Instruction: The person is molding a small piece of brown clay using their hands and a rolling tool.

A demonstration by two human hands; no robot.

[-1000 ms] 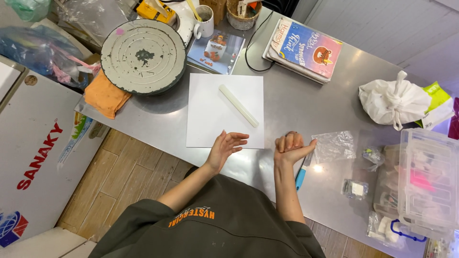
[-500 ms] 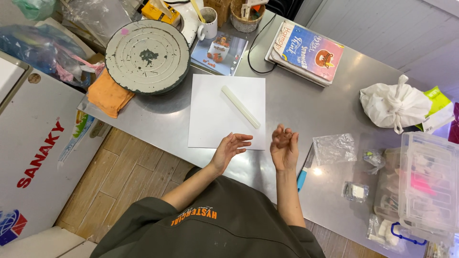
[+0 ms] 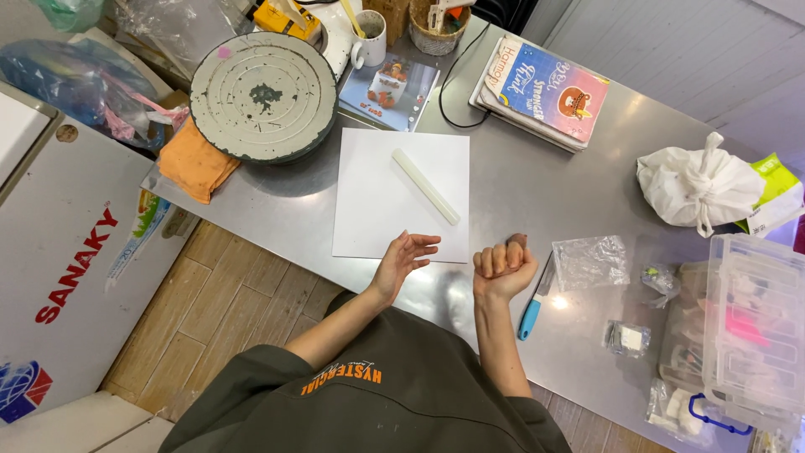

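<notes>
Both hands hang just above the near edge of the steel table [image 3: 520, 189]. Her left hand [image 3: 404, 258] is open, palm up, fingers loosely spread, its tips over the bottom edge of the white sheet [image 3: 377, 197]. Her right hand [image 3: 503, 267] is curled into a fist, fingers folded toward her, and a small brownish lump [image 3: 517, 241] shows at the top of it; whether it is pinched or only resting there, I cannot tell.

On the sheet lies a pale stick [image 3: 426, 186], well apart from both hands, at about twelve o'clock from the left one. Its long axis runs diagonally, one end pointing to ten o'clock, the other to four o'clock, and it lies flat.

At three o'clock from the fist, just beside it, a blue-handled knife [image 3: 533, 302] lies with its handle toward her. Beyond that sits a crumpled clear bag [image 3: 589, 262]. At ten o'clock from the sheet stands a round grey turntable [image 3: 263, 95] with an orange cloth [image 3: 198, 164] tucked under its near side. A stack of books [image 3: 541, 92] lies at one o'clock, and a knotted white bag [image 3: 698, 186] farther right.
</notes>
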